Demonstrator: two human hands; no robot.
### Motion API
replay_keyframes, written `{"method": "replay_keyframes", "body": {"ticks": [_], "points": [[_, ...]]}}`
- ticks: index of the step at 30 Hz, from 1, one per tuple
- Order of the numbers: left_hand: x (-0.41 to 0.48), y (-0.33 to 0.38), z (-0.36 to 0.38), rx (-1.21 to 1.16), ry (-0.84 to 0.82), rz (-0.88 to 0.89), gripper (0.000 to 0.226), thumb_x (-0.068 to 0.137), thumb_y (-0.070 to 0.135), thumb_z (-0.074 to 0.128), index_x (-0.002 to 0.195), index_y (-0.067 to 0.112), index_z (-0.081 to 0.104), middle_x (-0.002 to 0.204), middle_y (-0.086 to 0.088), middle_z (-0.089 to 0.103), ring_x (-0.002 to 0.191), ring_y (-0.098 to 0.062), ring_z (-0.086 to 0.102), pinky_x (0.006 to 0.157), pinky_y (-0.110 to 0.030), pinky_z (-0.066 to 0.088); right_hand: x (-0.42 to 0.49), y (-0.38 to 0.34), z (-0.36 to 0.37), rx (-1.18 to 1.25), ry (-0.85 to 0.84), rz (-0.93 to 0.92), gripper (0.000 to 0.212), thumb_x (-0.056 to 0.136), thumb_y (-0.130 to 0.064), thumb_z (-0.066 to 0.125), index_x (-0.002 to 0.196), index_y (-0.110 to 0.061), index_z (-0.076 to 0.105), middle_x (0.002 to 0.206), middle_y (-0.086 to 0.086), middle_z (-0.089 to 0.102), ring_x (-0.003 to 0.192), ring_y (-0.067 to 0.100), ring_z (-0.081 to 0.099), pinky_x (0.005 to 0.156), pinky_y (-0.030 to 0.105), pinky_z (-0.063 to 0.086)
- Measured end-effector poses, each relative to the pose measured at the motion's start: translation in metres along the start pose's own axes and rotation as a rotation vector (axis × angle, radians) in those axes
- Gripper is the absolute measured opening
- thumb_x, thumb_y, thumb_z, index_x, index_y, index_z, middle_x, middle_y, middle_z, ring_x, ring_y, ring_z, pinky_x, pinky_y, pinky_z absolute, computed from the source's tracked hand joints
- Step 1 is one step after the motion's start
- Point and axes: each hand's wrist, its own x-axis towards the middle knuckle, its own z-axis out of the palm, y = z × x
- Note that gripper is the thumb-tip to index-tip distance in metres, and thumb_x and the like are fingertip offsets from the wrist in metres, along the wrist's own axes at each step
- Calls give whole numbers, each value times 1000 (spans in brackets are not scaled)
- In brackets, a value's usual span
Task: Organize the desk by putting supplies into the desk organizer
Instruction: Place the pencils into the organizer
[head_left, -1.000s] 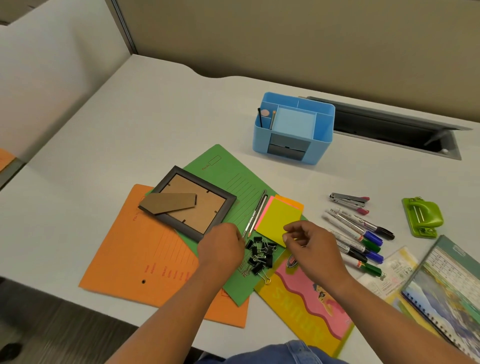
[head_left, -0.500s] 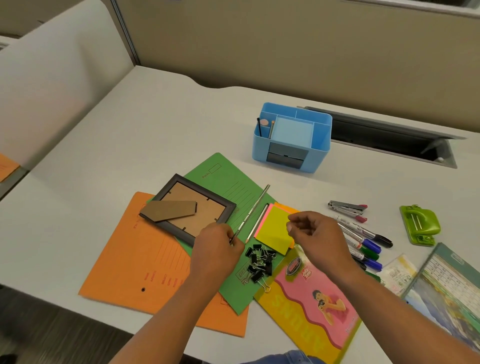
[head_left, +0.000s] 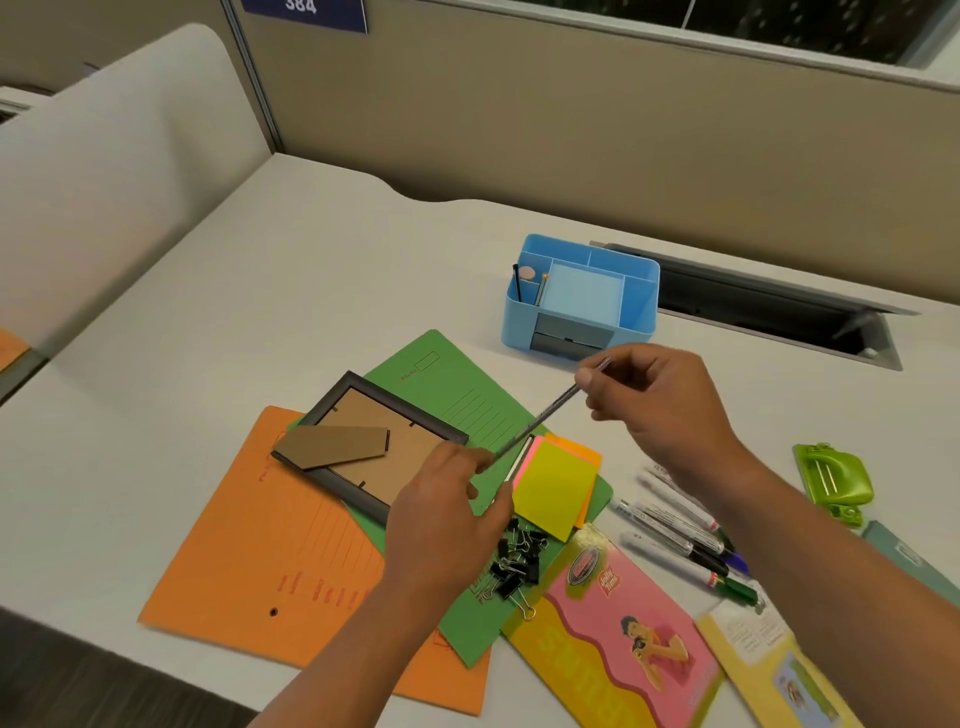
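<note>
Silver pen, perhaps a pencil, was pinched at its lower end by the left hand and its upper end by the right hand, near the blue organizer.

A pale desk fills the view, its far edge cut in a shallow wave at 12 o'clock, with a long dark cable slot at 2 o'clock, its flap propped open. Behind it runs a beige partition, with a blue sign bearing white digits at 11 o'clock and a dark glass strip at 1 o'clock. A rounded off-white side divider stands at 10 o'clock, and dark floor shows at 7 o'clock.
</note>
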Motion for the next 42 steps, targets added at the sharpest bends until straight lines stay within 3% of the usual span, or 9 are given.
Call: {"method": "replay_keyframes", "body": {"ticks": [3,7,13,16,19,28,35,39,42], "points": [[2,-7,1,45,-25,-29,42,86,51,60,122,29,58,102,19,53,75,4,48,65,-19,44,14,-21,-10,-128,53,-173,8,83,-18,74,91,-19,74,79,-2,71,70,6,63,66,19,55],[2,-18,8,102,-103,-82,42,86,55,58,120,29,59,109,17,56,84,-1,48,70,-17,39,44,-52,-18,-227,141,-380,9,83,-19,76,91,-22,73,80,-8,71,66,-2,60,63,14,48],[0,-24,15,109,-184,-118,39,88,54,57,119,31,59,106,21,53,90,-2,51,74,-20,44,98,-68,-12,-377,180,-474,10,83,-23,74,93,-21,75,80,-8,71,71,3,65,73,29,56],[0,-27,16,110,-200,-125,39,88,54,55,120,32,59,102,24,48,89,1,49,73,-17,43,119,-61,-1,-473,162,-511,11,83,-23,73,94,-20,75,82,-8,70,76,3,64,77,19,52],[2,-29,19,115,-220,-145,40,88,56,53,121,34,57,102,25,47,91,0,51,75,-18,45,133,-51,12,-545,120,-507,8,84,-21,72,91,-18,74,80,-10,68,74,0,61,76,12,46],[8,-33,25,124,-233,-158,39,89,54,53,121,32,59,105,23,52,88,2,46,72,-16,39,161,-10,35,-712,28,-425,11,85,-30,68,95,-28,71,84,-13,71,92,17,62,88,39,49],[14,-34,27,124,-231,-154,38,90,53,53,120,31,60,106,20,56,88,-1,51,73,-20,45,160,5,34,-736,-34,-345,29,87,-19,66,115,-24,63,99,-13,72,93,8,54,87,22,36],[18,-28,26,138,-245,-151,29,91,49,53,113,32,63,102,19,59,80,1,51,70,-19,42,149,6,20,-696,106,-278,36,82,-14,65,115,-30,62,113,-9,66,111,15,55,94,30,44],[21,-24,26,144,-243,-135,24,92,43,55,110,31,64,101,17,61,79,1,51,69,-19,42,129,8,6,-598,221,-267,29,81,-16,67,109,-25,66,111,-8,67,104,12,59,91,26,46]]}}
